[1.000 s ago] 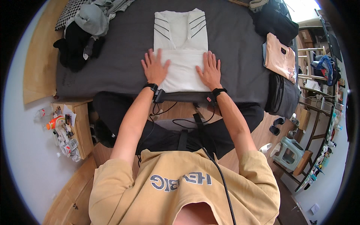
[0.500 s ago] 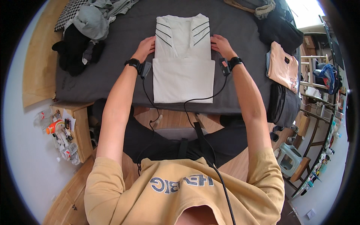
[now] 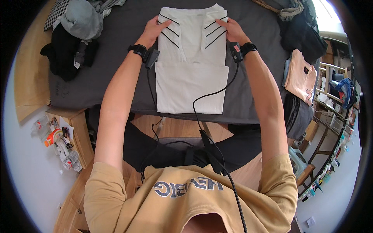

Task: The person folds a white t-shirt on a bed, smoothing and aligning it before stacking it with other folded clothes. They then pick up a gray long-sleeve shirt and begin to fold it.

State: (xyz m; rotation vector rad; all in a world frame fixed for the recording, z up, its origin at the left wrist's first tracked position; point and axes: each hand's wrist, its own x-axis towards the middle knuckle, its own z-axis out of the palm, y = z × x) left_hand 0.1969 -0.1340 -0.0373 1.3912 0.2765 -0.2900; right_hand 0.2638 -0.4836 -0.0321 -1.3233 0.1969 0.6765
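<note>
A white T-shirt (image 3: 192, 87) with slanting black stripes lies partly folded on the dark grey bedsheet (image 3: 124, 93). Its lower part is doubled up over the middle, and the collar end points away from me. My left hand (image 3: 152, 32) grips the shirt's upper left edge, thumb on top of the striped part and the other fingers mostly hidden at the edge. On the opposite edge, my right hand (image 3: 234, 31) pinches the cloth the same way, thumb over the stripes. Both wrists wear black straps with small boxes, from which black cables run down.
Piled dark and grey clothes (image 3: 74, 39) lie at the far left. At the right, a folded peach T-shirt (image 3: 301, 79) rests beside folded dark garments (image 3: 298, 116), with more dark clothing (image 3: 303, 37) behind. A wooden cabinet (image 3: 79, 136) stands at the lower left.
Both hands have moved farther up the shirt's sides, and their thumbs now press on the striped part. Earlier they rested beside its edges. The whole view has shifted slightly.
</note>
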